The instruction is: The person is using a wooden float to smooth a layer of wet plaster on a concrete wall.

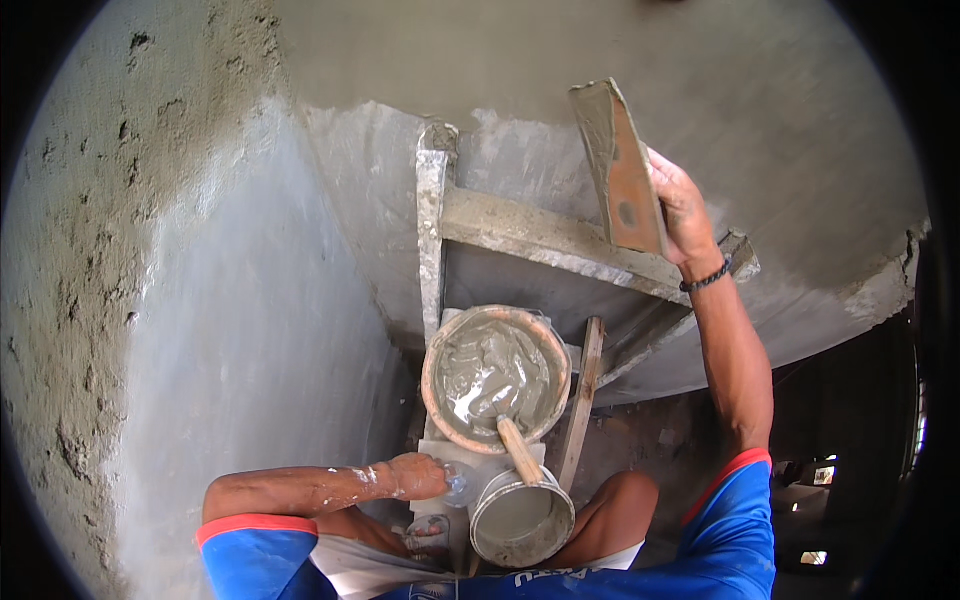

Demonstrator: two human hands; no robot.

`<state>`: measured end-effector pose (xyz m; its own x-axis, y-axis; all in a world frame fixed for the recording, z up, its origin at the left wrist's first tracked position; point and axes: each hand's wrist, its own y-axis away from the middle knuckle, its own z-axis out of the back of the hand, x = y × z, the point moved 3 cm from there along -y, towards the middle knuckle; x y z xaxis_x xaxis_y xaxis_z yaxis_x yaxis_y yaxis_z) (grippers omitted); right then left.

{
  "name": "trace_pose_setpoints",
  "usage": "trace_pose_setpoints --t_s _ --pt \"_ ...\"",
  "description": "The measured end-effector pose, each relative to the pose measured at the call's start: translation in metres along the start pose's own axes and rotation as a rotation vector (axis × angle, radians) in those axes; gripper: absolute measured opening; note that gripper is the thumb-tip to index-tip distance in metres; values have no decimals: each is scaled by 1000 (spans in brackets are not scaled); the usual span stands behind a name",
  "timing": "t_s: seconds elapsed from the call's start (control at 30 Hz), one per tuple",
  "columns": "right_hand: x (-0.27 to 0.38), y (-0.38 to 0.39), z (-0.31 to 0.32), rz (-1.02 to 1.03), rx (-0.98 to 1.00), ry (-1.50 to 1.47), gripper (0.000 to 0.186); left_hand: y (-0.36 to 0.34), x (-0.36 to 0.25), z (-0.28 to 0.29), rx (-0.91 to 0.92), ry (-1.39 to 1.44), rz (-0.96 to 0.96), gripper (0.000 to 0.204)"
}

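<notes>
Raised toward the wall, my right hand [682,205] grips a plastering float [628,180], flat and orange-brown with wet grey mortar along its left side. My left hand [420,477] is closed low by my lap, against a clear roundish plastic thing [461,484]; its grip on that thing is not clear. In front of me stands an orange-rimmed bucket [430,388] of wet grey mortar [485,365]. A tool with a wooden handle [518,450] leans out of it; its working end is hidden. Nearer, a smaller pale bucket [480,515] stands between my knees, with greyish contents.
A mortar-crusted wooden frame [540,235] stands between the buckets and the wall [760,120], its upper part coated in fresh mortar. Another wall [260,300] rises close on my left. A wooden bar [582,400] slants beside the large bucket. Dark space lies at the right.
</notes>
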<state>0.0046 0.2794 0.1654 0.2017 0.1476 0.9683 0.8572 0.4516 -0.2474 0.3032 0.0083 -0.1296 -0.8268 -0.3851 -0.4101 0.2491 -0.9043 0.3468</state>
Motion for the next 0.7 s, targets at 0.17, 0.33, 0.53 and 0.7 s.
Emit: trace_pose_setpoints --t_s 0.17,0.33,0.53,0.7 --pt "39 -4 -22 825 -340 1580 51 -1 22 -28 -121 -114 -122 15" --pt "-5 -25 -6 842 -295 1991 44 -1 44 -58 -221 -147 -93 22" --pt "-31 0 2 558 126 1978 41 6 32 -34 -249 -192 -190 29" --pt "55 -6 -26 733 -139 1792 46 26 18 7 -317 -106 -130 31"
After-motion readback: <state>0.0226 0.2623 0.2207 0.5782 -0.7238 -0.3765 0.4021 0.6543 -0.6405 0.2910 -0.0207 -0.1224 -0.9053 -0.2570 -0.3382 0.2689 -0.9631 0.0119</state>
